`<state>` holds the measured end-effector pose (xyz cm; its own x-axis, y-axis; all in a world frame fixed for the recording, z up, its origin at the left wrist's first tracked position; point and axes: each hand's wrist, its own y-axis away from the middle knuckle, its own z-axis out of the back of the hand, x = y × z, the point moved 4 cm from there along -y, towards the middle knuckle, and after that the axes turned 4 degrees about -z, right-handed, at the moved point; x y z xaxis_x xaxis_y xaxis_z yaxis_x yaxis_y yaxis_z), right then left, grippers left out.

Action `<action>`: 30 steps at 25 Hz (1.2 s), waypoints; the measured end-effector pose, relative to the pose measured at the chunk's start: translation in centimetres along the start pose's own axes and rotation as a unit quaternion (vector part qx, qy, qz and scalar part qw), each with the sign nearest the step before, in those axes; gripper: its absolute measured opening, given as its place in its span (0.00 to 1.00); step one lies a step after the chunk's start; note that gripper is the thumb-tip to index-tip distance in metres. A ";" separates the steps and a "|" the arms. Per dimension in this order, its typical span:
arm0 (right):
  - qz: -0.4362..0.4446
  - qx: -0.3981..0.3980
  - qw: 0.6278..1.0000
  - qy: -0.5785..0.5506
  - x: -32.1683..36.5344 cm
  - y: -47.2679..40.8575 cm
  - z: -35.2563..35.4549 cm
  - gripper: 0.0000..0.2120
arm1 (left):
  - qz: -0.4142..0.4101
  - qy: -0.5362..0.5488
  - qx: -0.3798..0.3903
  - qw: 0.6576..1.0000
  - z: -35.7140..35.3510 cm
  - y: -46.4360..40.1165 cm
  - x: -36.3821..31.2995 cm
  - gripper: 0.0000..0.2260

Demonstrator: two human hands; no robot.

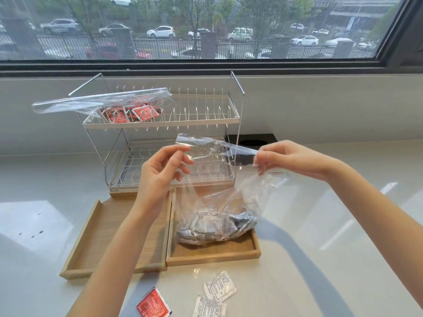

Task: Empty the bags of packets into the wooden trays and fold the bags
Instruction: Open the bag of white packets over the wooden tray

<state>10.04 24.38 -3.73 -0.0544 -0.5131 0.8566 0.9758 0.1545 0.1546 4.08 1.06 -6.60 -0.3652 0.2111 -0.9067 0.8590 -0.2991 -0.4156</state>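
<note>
Clear bag (219,202) of silver packets sits in right tray (212,255), unemptied. Left hand (160,172) and right hand (290,159) pinch its mouth, apparently opening it. Left tray (103,227) bare. Red-packet bag (103,104) waits on rack (196,120). No folding done.

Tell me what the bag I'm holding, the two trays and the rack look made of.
Bag: thin clear plastic film; it crinkles and the white packets show through. Right tray and left tray: light wood or wood veneer, matte, with visible grain. Rack: shiny metal wire uprights with white, probably coated, shelves.
</note>
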 end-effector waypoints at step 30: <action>-0.150 -0.157 0.975 -0.047 -15.1 -2.3 -10.9 0.29 | 0.175 -0.177 0.115 0.962 2.4 4.9 8.1 0.54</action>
<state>10.96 22.58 -22.41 -0.3521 -0.4132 0.8398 0.9289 -0.2645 0.2593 4.45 -0.96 -16.11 -0.2014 -0.2582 -0.9449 0.8647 -0.5000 -0.0477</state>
